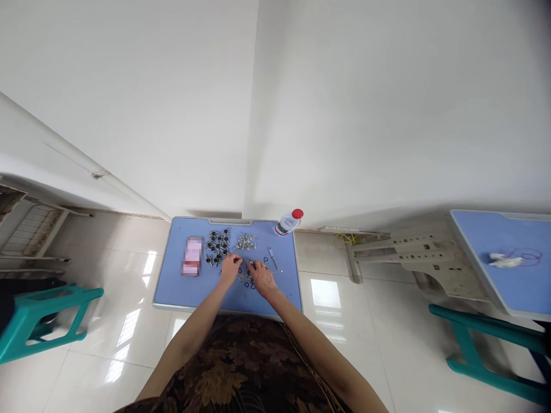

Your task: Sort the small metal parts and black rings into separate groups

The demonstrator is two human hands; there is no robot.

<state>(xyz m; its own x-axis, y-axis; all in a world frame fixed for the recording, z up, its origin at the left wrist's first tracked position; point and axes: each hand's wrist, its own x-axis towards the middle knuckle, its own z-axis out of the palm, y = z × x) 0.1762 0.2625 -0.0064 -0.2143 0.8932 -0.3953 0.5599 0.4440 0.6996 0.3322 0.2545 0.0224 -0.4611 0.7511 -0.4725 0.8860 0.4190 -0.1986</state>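
Note:
Over the blue desk [193,292], my left hand [231,267] is closed in a pinch, and whatever sits between its fingertips is too small to name. Close beside it my right hand [262,277], with a ring on one finger, has its fingers bent together over the small parts; what they hold is hidden. Several thin dark rings [247,284] lie below and around the right hand. Beyond the left hand is a cluster of metal pieces with round black parts [218,240]. A pile of small shiny metal pieces [245,241] lies farther back.
A pink blurred phone-shaped item [192,256] lies at the desk's left. A clear bottle with a red cap [287,222] stands at the back right corner. A slim metallic tool [273,258] rests right of my hands. Green stools [51,315] and another blue desk [512,235] flank the area.

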